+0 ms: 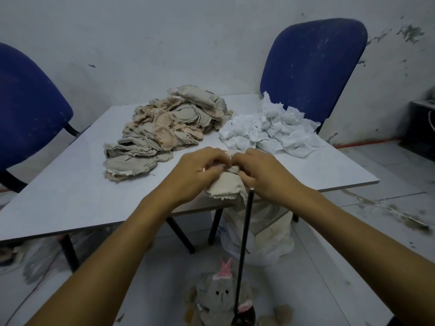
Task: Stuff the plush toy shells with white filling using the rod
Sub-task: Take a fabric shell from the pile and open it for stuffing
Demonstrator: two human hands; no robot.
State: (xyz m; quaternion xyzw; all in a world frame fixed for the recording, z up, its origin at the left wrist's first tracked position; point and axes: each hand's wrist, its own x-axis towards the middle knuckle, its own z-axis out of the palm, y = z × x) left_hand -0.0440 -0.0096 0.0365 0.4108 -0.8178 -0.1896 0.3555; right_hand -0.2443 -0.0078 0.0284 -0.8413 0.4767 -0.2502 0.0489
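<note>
Beige limp fabric plush toy shell (224, 184) held up at near edge of pale grey flat desk (70, 196), between both hands, just above tip of thin black upright rod (244, 234). Soft, light, floppy cloth with frayed raw edges; likely collapses unless pinched, so best taken at rim of opening, both sides, to keep mouth spread. Rod stiff, slim, standing on round dark base at floor; tip just under right hand, apparently touching or just beside shell's lower corner, contact hard to tell.

Left hand (200, 170): fingers curled in, pinching upper part of shell. Right hand (261, 172): fingers curled likewise, pinching same shell from other side; fingertips of both hands nearly meeting over bunched cloth. No filling visible in either hand.

Heap of flat beige and grey unstuffed shells (164, 130) at desk centre-left; pile of white crumpled fluffy filling wads (268, 130) to right of it, near blue padded chair (313, 67). Grey stuffed plush toy with pink ears (219, 292) on floor beside rod base. Judged stage: working shell opening, probably to fit over rod tip
</note>
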